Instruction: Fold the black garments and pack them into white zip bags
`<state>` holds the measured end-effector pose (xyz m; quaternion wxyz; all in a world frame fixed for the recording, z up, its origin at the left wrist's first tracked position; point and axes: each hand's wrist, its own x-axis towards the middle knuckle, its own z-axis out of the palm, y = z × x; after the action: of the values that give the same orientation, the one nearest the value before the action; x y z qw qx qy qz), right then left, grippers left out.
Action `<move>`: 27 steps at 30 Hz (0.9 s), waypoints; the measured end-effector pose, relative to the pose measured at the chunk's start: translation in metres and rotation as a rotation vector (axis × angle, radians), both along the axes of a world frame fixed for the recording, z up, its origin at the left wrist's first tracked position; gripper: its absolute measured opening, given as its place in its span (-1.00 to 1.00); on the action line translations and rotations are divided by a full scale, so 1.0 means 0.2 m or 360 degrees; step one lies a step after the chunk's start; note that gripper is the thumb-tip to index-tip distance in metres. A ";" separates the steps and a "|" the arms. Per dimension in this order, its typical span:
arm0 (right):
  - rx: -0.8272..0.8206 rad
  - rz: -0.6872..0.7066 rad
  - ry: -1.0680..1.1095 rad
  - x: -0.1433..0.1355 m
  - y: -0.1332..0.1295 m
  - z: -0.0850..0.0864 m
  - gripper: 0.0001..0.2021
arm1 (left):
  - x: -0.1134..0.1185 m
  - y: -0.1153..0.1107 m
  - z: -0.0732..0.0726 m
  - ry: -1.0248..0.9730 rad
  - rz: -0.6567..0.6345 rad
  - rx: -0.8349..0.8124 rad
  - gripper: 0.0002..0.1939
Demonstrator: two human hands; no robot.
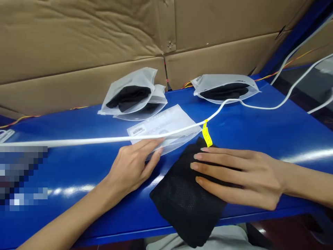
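My left hand (136, 163) has its thumb and fingers closed at the near edge of a frosted plastic bag (169, 121) with a barcode label, lying on the blue table (85, 194). My right hand (241, 173) lies flat, fingers stretched out, on a folded black mesh cloth item (182, 194). That item overhangs the table's near edge. A yellow tag (207, 136) with small print shows at its far corner, by the white cable. Whether the tag is fixed to the cloth or the cable, I cannot tell.
A white cable (85, 140) runs across the table and over the bag. Two frosted bags, one with black cloth inside (130, 97), stand overlapping behind it. Another filled bag (225, 90) is at the back right. Brown cardboard (221, 27) lines the back.
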<state>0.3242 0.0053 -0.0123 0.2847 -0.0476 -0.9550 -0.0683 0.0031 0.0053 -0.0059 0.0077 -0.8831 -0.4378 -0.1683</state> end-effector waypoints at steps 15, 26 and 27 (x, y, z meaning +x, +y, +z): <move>-0.0056 0.0154 0.0143 -0.06 -0.02 0.02 -0.84 | 0.08 -0.07 0.03 -0.0310 -0.0304 -0.0148 -0.65; 0.0002 0.0054 0.0182 -0.06 0.00 -0.01 -0.80 | 0.08 -0.07 0.02 -0.0420 -0.0465 -0.0193 -0.57; 0.0000 0.0046 0.0158 -0.06 0.00 -0.01 -0.80 | 0.08 -0.07 0.02 -0.0424 -0.0482 -0.0204 -0.55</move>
<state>0.3116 0.0049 -0.0142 0.3326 -0.0371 -0.9403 -0.0616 0.0194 -0.0095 -0.0023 -0.1317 -0.9075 -0.3071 -0.2546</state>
